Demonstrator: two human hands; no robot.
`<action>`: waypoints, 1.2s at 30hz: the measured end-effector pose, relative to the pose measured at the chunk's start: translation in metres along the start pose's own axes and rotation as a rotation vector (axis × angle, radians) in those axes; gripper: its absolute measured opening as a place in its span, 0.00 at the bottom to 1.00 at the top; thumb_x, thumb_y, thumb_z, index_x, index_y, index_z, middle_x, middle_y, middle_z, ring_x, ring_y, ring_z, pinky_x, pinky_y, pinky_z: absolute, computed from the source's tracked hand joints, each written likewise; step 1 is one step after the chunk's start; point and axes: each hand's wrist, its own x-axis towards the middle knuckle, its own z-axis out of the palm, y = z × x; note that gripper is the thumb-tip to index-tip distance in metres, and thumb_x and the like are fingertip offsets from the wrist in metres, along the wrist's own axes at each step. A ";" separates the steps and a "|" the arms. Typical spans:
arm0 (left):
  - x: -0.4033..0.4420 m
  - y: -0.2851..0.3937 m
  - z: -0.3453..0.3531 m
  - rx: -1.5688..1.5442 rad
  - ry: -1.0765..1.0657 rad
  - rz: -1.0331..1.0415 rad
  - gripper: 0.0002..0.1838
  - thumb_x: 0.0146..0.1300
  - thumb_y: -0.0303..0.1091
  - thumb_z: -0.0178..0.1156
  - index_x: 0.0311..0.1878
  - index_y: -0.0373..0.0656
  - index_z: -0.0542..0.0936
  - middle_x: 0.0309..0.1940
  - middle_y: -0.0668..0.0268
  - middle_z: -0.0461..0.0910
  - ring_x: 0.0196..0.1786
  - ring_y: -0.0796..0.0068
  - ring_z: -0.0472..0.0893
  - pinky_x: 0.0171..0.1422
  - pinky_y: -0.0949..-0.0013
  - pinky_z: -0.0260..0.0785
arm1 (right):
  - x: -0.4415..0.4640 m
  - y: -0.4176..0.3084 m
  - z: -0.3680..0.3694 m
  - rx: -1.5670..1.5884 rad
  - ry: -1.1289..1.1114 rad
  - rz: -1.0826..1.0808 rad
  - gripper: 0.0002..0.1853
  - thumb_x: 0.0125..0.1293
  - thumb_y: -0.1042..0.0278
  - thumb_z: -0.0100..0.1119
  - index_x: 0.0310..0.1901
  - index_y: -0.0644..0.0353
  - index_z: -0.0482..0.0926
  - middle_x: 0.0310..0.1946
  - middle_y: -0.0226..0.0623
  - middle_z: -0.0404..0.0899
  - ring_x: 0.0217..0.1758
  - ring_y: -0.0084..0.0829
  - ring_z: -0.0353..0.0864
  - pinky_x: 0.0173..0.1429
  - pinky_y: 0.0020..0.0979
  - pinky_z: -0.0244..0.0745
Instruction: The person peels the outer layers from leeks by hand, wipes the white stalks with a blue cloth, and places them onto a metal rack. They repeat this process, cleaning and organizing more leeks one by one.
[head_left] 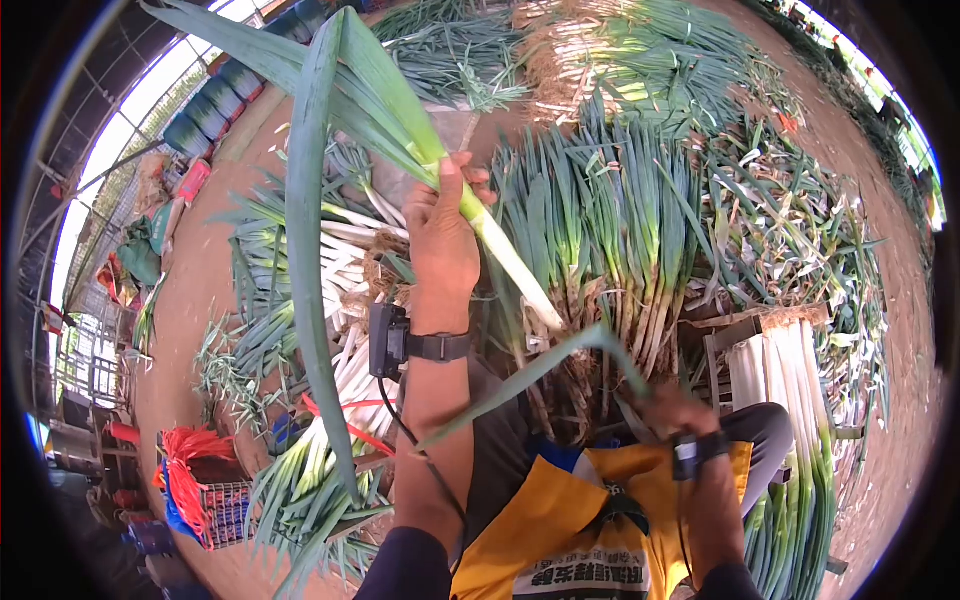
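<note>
My left hand [447, 225] is wrapped round the pale stem of a large leek [510, 262], whose wide green leaves fan out to the upper left and droop down past my forearm. The leek's white end points down to the right. Lower right, above my lap, my right hand [675, 410] is blurred; a long loose green leaf [530, 375] runs from beside it towards my left forearm. How its fingers lie is smeared by motion. Just beyond my knees stands a dense bunch of untrimmed leeks [600, 220], with brownish stems and roots.
White-stemmed leeks [345, 250] are piled at left. More leeks [640, 70] lie at the back. Leaf scraps [790, 210] cover the right side, beside a rack of leeks [785, 380]. A crate [228, 510] with red strips [188, 480] stands lower left.
</note>
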 end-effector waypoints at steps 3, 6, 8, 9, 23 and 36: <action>-0.001 0.004 -0.004 0.039 -0.037 0.004 0.18 0.72 0.45 0.60 0.49 0.36 0.80 0.33 0.66 0.79 0.34 0.76 0.76 0.43 0.69 0.70 | 0.008 0.070 -0.093 0.824 0.380 -0.304 0.16 0.75 0.52 0.49 0.44 0.58 0.77 0.27 0.27 0.72 0.26 0.24 0.69 0.30 0.27 0.67; -0.004 0.009 -0.001 0.085 -0.073 0.008 0.18 0.72 0.44 0.60 0.49 0.36 0.80 0.33 0.66 0.78 0.34 0.76 0.74 0.43 0.69 0.68 | -0.024 0.071 -0.210 1.341 1.214 -0.454 0.19 0.75 0.51 0.50 0.48 0.62 0.76 0.31 0.28 0.74 0.30 0.23 0.71 0.39 0.25 0.71; -0.007 0.007 0.002 0.095 -0.101 -0.005 0.19 0.72 0.45 0.60 0.49 0.36 0.80 0.32 0.66 0.78 0.33 0.77 0.74 0.40 0.71 0.67 | -0.034 0.110 -0.278 0.956 1.266 -0.189 0.30 0.72 0.44 0.54 0.59 0.66 0.72 0.45 0.36 0.77 0.43 0.28 0.77 0.50 0.27 0.73; -0.007 0.005 0.004 0.087 -0.118 -0.017 0.19 0.71 0.45 0.61 0.49 0.35 0.80 0.31 0.67 0.79 0.31 0.78 0.75 0.38 0.72 0.68 | -0.034 0.120 -0.305 0.730 1.320 -0.055 0.35 0.71 0.41 0.56 0.64 0.67 0.70 0.51 0.41 0.79 0.50 0.31 0.79 0.54 0.28 0.74; -0.026 -0.014 0.032 -0.148 -0.200 -0.245 0.19 0.73 0.45 0.59 0.49 0.35 0.79 0.31 0.66 0.76 0.32 0.76 0.73 0.40 0.72 0.67 | -0.024 -0.187 -0.020 0.247 0.808 -0.899 0.11 0.54 0.75 0.63 0.40 0.69 0.80 0.30 0.51 0.78 0.33 0.53 0.80 0.40 0.43 0.77; -0.033 -0.001 0.035 -0.237 -0.365 -0.378 0.27 0.74 0.55 0.52 0.53 0.36 0.75 0.29 0.72 0.68 0.31 0.80 0.67 0.40 0.73 0.62 | -0.013 -0.180 -0.032 0.157 0.684 -0.831 0.07 0.51 0.80 0.56 0.33 0.69 0.78 0.25 0.53 0.76 0.31 0.49 0.79 0.37 0.40 0.74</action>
